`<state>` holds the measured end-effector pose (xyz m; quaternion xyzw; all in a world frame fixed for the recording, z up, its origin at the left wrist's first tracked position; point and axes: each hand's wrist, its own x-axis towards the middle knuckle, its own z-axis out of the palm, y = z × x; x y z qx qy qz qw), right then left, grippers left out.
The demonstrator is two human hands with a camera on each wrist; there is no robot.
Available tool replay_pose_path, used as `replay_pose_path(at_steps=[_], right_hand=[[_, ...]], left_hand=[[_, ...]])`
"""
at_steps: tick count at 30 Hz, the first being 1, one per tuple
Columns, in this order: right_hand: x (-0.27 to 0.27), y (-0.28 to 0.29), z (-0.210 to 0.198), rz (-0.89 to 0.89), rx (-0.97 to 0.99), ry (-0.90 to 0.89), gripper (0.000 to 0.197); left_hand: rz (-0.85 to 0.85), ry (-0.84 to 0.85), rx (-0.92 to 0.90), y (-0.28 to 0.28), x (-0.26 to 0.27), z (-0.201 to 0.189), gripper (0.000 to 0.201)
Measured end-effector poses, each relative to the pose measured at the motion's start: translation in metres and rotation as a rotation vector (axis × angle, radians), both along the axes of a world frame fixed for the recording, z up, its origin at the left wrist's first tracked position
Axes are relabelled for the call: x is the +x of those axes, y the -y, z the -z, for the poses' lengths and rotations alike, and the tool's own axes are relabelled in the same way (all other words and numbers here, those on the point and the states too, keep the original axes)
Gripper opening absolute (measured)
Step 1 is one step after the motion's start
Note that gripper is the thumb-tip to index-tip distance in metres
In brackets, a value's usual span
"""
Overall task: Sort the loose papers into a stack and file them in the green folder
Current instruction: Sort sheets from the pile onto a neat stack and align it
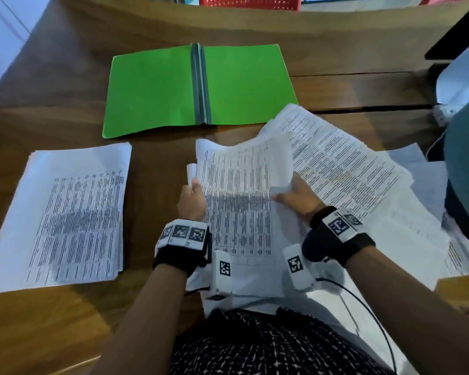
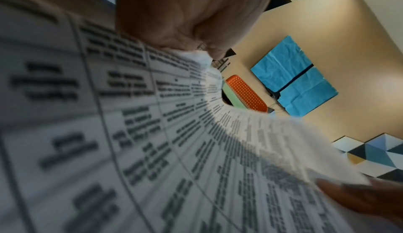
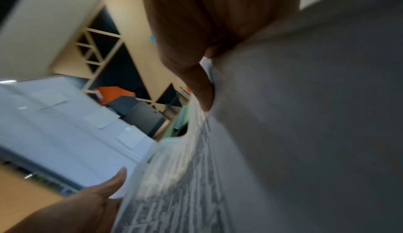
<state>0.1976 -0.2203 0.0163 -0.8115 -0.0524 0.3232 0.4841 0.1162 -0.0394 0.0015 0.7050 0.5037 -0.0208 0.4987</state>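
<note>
**Both hands lifting a printed sheet, with the open folder beyond**

While I lean over the wooden table (image 1: 65, 315), both my hands hold one printed sheet (image 1: 236, 201) covered in table rows, raised in front of my chest. My left hand (image 1: 191, 203) grips its left edge, thumb on the printed face and fingers curled behind, so the edge rolls toward me. My right hand (image 1: 298, 197) pinches the right edge, where the paper bends upward; the right wrist view shows my thumb (image 3: 205, 88) pressed against the sheet.

Under and to the right of my right hand lies a loose pile of papers (image 1: 344, 169), fanned out unevenly and slanting away to the far right. To the left of my left hand, well apart from it, a neater stack of papers (image 1: 73, 212) lies flat on the table, its edges roughly squared.

Farther away, beyond both hands and the held sheet, the green folder (image 1: 152, 90) lies open and flat, its dark spine running down the middle. Neither hand touches it. The near right corner of the folder sits just beside the far tip of the loose pile.
</note>
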Motion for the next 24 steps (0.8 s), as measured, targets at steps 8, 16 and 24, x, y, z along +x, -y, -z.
replay_pose_path(at_steps=[8, 16, 24], right_hand=[[0.018, 0.003, -0.101, 0.101, 0.309, 0.405, 0.026], [0.029, 0.017, -0.149, 0.311, 0.553, 0.677, 0.053], [0.016, 0.009, -0.121, 0.241, 0.570, 0.515, 0.040]], left_hand=[[-0.021, 0.562, -0.365, -0.016, 0.010, -0.039, 0.068], [0.284, 1.033, -0.218, -0.020, 0.028, -0.126, 0.019], [0.267, 0.823, -0.143, 0.003, 0.017, -0.116, 0.041]])
